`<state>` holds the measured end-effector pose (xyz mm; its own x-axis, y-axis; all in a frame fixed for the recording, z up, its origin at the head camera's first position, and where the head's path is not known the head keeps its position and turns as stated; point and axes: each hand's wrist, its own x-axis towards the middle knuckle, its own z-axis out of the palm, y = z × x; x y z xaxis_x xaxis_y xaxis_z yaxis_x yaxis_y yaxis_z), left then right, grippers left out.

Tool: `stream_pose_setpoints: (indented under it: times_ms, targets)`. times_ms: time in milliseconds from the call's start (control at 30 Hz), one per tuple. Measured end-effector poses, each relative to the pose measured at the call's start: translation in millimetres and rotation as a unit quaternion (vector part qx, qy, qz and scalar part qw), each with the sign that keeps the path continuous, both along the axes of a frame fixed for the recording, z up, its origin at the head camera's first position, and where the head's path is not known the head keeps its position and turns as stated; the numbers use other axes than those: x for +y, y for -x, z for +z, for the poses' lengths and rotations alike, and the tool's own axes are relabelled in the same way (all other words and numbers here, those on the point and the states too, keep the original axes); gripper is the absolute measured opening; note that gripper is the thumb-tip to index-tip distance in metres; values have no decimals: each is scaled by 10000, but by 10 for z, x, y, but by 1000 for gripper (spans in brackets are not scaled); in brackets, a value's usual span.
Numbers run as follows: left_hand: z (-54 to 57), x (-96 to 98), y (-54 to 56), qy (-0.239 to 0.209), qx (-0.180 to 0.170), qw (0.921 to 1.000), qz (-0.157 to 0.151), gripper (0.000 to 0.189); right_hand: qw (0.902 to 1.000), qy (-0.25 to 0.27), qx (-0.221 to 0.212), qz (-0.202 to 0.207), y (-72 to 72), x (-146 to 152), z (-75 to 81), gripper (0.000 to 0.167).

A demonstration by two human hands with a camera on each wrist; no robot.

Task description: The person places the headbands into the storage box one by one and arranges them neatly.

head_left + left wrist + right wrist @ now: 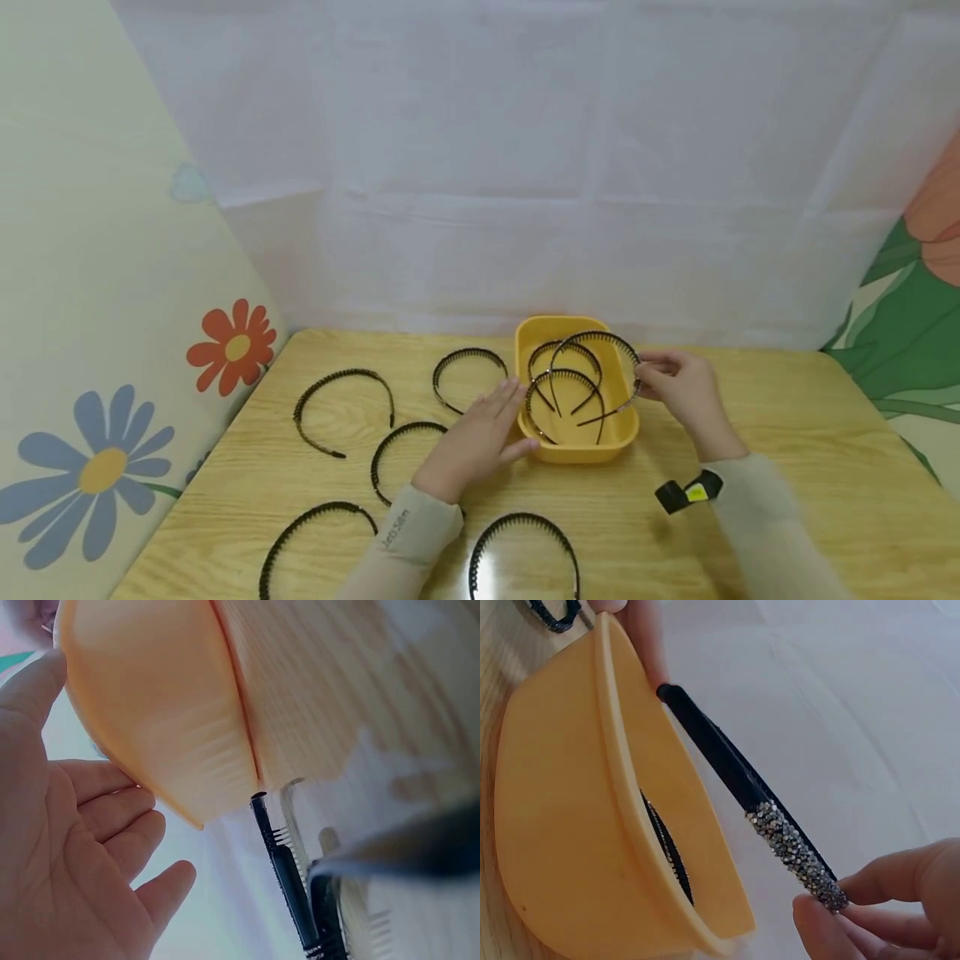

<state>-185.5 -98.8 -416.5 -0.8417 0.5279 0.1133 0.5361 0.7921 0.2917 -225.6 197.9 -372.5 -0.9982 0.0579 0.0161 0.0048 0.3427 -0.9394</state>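
My right hand (684, 392) pinches a black toothed headband (596, 336) over the right side of a yellow plastic basket (577, 455). In the right wrist view this headband (712, 754) shows a band of sparkling stones right beside the thumb and fingertips. My left hand (474, 440) touches the left rim of the basket with straight fingers. From the left wrist, the fingertips of that hand (82, 817) lie along the basket's rim (124, 771). Inside the basket are two more black headbands (564, 374), leaning against each other.
Several black headbands lie on the wooden table (675, 550): one at the far left (341, 374), one behind the left hand (471, 352), one partly under the left wrist (405, 428), others near the front (523, 518). A white cloth (465, 167) hangs behind the table.
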Motion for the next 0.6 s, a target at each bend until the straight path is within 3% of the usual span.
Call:
stream_pose_setpoints:
  times_ms: [267,600]
  targets:
    - [1,1,-1,54,156,9999,-24,84,9995,-221,167,-175,135,-200,-55,34]
    - [-2,5,-4,51,88,9999,-2,83,9958,-720,545,-171,259,-411,-136,26]
